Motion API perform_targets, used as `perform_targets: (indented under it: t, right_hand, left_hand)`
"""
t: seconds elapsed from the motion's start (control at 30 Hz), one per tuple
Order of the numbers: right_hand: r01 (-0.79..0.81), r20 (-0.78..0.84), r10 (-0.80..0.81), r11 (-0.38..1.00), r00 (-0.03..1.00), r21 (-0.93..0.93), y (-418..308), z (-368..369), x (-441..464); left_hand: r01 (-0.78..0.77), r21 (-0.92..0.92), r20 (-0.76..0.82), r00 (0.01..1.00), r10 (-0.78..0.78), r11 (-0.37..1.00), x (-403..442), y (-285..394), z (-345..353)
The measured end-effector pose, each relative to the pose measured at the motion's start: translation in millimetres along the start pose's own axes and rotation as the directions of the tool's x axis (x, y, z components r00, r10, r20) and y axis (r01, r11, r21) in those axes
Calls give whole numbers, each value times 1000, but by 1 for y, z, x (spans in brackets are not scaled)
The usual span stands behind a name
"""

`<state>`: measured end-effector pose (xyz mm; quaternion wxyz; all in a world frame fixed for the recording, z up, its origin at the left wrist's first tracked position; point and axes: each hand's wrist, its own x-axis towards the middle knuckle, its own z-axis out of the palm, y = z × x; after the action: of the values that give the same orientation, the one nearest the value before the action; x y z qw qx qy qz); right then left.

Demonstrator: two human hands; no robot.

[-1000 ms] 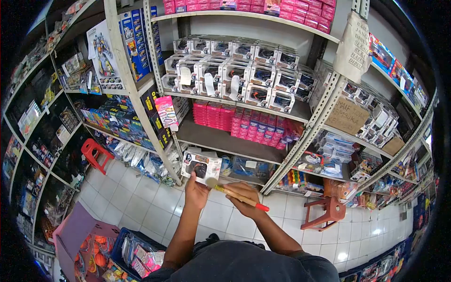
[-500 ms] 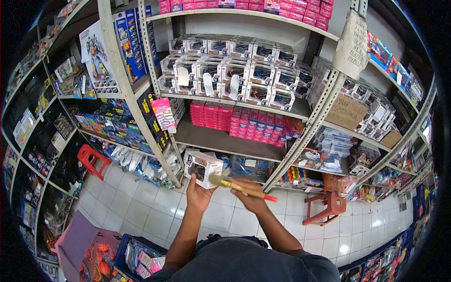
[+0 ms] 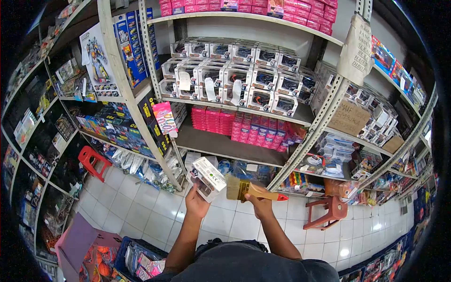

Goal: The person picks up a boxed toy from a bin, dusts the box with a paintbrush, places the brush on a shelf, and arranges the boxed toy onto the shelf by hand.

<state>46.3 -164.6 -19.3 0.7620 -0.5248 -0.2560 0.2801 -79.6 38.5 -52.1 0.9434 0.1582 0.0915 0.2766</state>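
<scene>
My left hand [image 3: 197, 203] holds a small white toy box [image 3: 207, 178] with a dark window, tilted so that a printed white side faces up. My right hand [image 3: 260, 205] is closed round the wooden handle of a wide flat brush [image 3: 244, 189] with a red handle tip. The brush's bristles point left, just right of the box, with a narrow gap between them. Behind both hands, rows of similar white window boxes [image 3: 237, 77] are stacked on a metal shelf [image 3: 235, 104].
Pink boxes [image 3: 257, 131] stand on the shelf below. A red stool [image 3: 329, 211] is at the right, another red stool [image 3: 94, 162] at the left. An open purple carton [image 3: 77, 244] and a blue crate [image 3: 123, 254] sit at the lower left. Metal shelf posts flank the hands.
The box in my left hand has turned from its window face to a printed side. My right hand has moved the brush off the box to the right, its broad face now showing.
</scene>
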Motion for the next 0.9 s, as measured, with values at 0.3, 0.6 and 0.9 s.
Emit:
perform_targets:
  t: [0.3,0.6,0.9]
  right_hand:
    - [70,244,-10,969,970,-239,-15,-11,-5]
    - [41,109,-3,936,994,-350,-44,-58,-11]
    - [-4,-1,4,971,1000,-241,-99,-104,-21]
  left_hand:
    - [-39,71,153,988,28,997,7,-16,19]
    - [98,431,55,989,-135,897,15,-64,9]
    - [101,360,189,966,-179,928,-1,-138,46]
